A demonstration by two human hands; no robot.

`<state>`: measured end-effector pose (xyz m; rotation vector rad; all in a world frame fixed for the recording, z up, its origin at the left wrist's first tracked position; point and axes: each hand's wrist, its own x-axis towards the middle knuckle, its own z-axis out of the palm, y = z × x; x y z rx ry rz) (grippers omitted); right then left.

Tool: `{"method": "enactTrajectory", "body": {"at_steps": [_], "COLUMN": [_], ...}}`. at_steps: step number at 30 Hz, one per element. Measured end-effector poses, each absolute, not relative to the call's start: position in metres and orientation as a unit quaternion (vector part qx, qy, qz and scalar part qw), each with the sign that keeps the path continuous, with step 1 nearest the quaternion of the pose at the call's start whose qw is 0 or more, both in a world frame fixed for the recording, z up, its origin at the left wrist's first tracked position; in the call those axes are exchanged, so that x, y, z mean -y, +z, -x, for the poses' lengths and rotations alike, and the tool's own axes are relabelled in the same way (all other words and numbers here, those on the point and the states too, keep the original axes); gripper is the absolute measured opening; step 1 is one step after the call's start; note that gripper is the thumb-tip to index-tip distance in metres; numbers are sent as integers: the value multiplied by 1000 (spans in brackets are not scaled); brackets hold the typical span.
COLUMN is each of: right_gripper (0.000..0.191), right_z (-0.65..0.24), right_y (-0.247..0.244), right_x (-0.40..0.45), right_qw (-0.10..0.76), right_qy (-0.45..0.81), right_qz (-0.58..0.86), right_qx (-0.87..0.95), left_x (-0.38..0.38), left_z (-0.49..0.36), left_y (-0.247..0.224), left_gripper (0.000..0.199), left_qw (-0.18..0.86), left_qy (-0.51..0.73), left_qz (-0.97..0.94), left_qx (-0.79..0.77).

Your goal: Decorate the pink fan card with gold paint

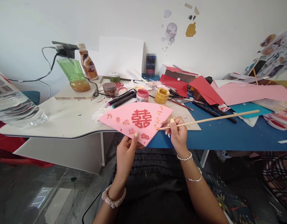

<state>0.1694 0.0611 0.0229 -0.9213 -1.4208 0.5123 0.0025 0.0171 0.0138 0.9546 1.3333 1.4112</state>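
A pink fan-shaped paper (115, 115) bears a red double-happiness character, gold and red characters on its left and painted flowers along its right and lower edges. My left hand (128, 147) pinches its lower tip, thumb on top and fingers beneath. Between the fingers of my right hand (178, 132) is a long thin wooden stick (218, 118), its lower end at the flowers on the paper's right edge. Whether that end carries bristles I cannot tell. Just behind the paper stand an open jar of red paint (142, 95) and an open jar of yellow paint (162, 95).
Marker pens (122, 98) lie left of the jars. A green-topped cup (72, 73), a coffee bottle (87, 62) and a large water bottle (15, 102) stand at left. Red paper (206, 88) and pink sheets (248, 93) are heaped at right. Patterned clothing (277, 174) shows at far right.
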Motion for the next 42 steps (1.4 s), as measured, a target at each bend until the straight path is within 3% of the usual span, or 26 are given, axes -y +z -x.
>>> {"method": "enactTrajectory", "body": {"at_steps": [12, 23, 42], "right_gripper": [25, 24, 24], "right_z": [-170, -172, -171], "right_y": [20, 24, 25], "right_x": [-63, -63, -62], "right_qw": [657, 612, 598], "right_qy": [261, 330, 294], "right_qz": [399, 383, 393], "right_qx": [584, 609, 634], "left_x": [-18, -21, -18], "left_z": [-2, -1, -1], "left_y": [10, 5, 9], "left_gripper": [33, 37, 37], "left_qw": [472, 490, 476], "left_qy": [586, 587, 587], "left_qz": [-394, -392, -393], "left_qx": [-528, -511, -525]}}
